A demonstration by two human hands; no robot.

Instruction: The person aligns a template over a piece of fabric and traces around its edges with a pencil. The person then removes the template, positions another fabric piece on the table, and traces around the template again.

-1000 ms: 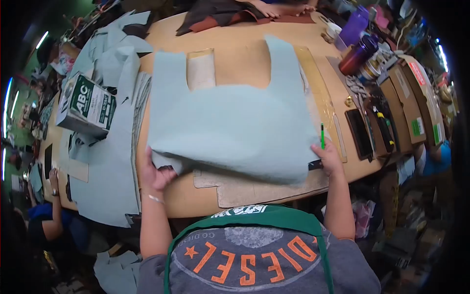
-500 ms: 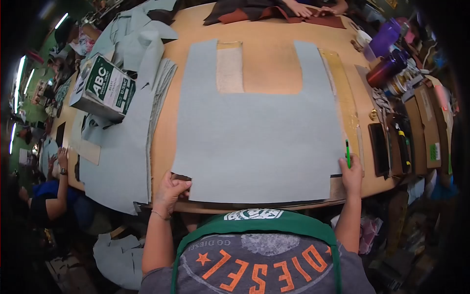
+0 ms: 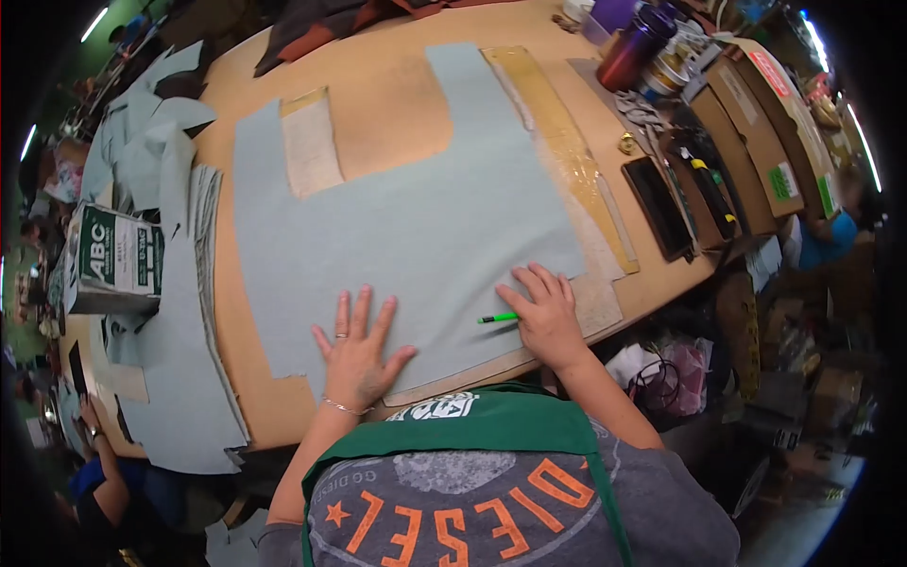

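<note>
A pale blue-grey sheet [image 3: 397,217], with a deep rectangular notch at its far edge, lies over a yellowed, taped pattern board [image 3: 553,123]. My left hand [image 3: 359,354] rests palm down on the sheet's near part, fingers spread. Farther right, my right hand [image 3: 548,317] presses near the sheet's edge with a green pencil [image 3: 498,318] held under its fingers. Small creases run through the sheet between the hands. A bare strip of the board shows along the near right edge.
A green and white ABC tin [image 3: 113,260] stands on layered blue-grey sheets [image 3: 179,378] at left. On the right lie a black phone [image 3: 657,208], a dark tumbler [image 3: 638,47] and cardboard boxes [image 3: 751,123]. Another person's arm [image 3: 109,463] shows at lower left.
Both hands have come off the sheet's near corners and onto its surface, the left one now flat. The view has turned, and the sheet appears tilted, with more board showing at the near edge.
</note>
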